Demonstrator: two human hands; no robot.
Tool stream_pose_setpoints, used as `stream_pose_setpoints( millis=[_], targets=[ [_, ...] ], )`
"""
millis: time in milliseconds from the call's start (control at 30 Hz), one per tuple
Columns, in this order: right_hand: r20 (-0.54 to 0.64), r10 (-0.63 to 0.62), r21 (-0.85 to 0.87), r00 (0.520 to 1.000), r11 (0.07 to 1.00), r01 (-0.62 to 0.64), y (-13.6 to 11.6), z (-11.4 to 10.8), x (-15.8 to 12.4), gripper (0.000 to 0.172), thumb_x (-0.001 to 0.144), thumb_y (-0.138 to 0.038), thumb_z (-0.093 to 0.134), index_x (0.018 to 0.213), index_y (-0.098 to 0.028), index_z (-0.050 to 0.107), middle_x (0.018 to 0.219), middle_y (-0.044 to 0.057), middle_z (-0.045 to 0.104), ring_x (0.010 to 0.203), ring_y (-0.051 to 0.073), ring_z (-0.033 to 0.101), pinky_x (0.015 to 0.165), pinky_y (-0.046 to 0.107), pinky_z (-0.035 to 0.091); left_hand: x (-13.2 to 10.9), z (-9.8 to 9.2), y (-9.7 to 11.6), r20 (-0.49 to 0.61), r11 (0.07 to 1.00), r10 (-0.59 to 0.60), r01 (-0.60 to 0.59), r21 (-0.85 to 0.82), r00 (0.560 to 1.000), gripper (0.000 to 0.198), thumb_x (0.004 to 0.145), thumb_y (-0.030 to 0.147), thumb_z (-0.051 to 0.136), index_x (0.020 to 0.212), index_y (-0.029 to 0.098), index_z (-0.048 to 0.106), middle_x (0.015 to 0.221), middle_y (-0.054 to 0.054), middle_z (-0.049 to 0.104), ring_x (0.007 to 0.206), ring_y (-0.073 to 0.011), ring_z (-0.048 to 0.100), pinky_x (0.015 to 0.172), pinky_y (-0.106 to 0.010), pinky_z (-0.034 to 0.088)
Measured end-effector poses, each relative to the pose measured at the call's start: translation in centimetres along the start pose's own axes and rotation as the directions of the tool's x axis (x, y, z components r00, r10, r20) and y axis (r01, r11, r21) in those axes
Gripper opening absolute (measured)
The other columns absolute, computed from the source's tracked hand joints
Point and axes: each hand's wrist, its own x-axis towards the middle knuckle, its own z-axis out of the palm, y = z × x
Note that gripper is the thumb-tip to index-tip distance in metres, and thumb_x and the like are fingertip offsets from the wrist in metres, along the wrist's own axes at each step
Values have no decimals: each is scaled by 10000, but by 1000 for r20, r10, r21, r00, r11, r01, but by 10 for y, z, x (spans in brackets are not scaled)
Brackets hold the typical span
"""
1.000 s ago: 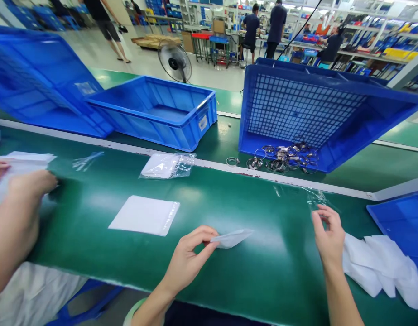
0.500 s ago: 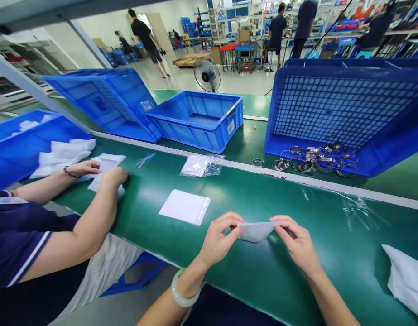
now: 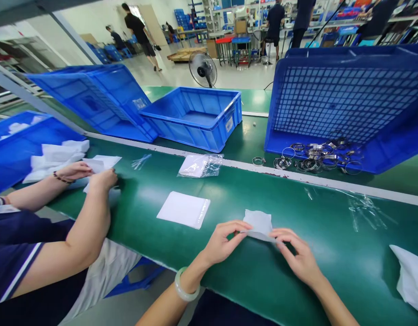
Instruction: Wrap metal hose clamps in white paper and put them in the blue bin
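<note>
Between my two hands is a small white pouch (image 3: 259, 222), its far edge lying outward over the green table. My left hand (image 3: 225, 240), with a pale bangle at the wrist, pinches its near left corner. Thumb and fingers of my right hand (image 3: 297, 253) close on the near right corner. Left of my hands lies a flat stack of white bags (image 3: 183, 209) with a clear strip along one side. Behind that stack sits a clear plastic packet (image 3: 200, 165) with white contents.
Metal ring clamps (image 3: 314, 158) are heaped at a tipped blue crate (image 3: 341, 99). An upright blue bin (image 3: 195, 115) stands behind the table's pale ledge. At left, a co-worker's hands (image 3: 89, 176) hold white material. Clear strips (image 3: 365, 210) and a white bag (image 3: 412, 276) lie to the right.
The pouch has tipped over, its body swinging from below my fingers to the far side, so its broad face now shows. Both hands keep their pinch. The view has shifted slightly.
</note>
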Motion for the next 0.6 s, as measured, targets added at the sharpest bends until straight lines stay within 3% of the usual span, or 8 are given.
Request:
stream_pose_setpoints(
  millis=[167, 267, 367, 467, 600],
  targets=[
    [70, -89, -44, 994, 995, 92, 7, 13, -26, 147, 886, -132, 488, 940, -214, 598, 1034, 83, 693, 1112, 246, 581, 894, 447, 514, -26, 8, -11, 31, 999, -32, 33, -33, 999, 139, 875, 203, 538, 887, 138, 661, 955, -130, 704, 902, -198, 663, 756, -316, 543],
    [31, -53, -15, 998, 998, 54, 7, 20, -27, 154, 899, -140, 482, 970, -216, 595, 1016, 73, 690, 1075, 227, 596, 890, 411, 512, -29, 12, -10, -3, 996, -70, 69, -58, 998, 152, 885, 221, 528, 871, 135, 652, 933, -124, 703, 880, -195, 657, 765, -318, 524],
    [-72, 122, 0, 990, 992, -123, 5, 29, -24, 133, 930, -225, 472, 975, -208, 596, 932, 66, 678, 902, 198, 640, 793, 330, 525, -28, 17, -11, -49, 981, -188, 185, -57, 981, 213, 896, 285, 516, 815, 133, 641, 851, -88, 688, 758, -163, 628, 699, -275, 496],
    [-149, 342, -23, 928, 937, -349, 1, 37, -21, 183, 938, -336, 459, 915, -200, 579, 800, 35, 658, 714, 175, 630, 653, 268, 501, -27, 23, -15, -113, 936, -349, 341, -90, 930, 289, 891, 367, 516, 741, 135, 602, 650, -10, 582, 578, -108, 523, 570, -218, 443],
    [-157, 454, -59, 877, 882, -467, -4, 44, -16, 253, 937, -418, 422, 862, -209, 545, 671, -7, 607, 567, 157, 558, 554, 249, 430, -24, 29, -20, -157, 877, -470, 440, -195, 868, 316, 884, 414, 515, 734, 141, 567, 588, 37, 455, 514, -76, 463, 524, -188, 420]
  ],
)
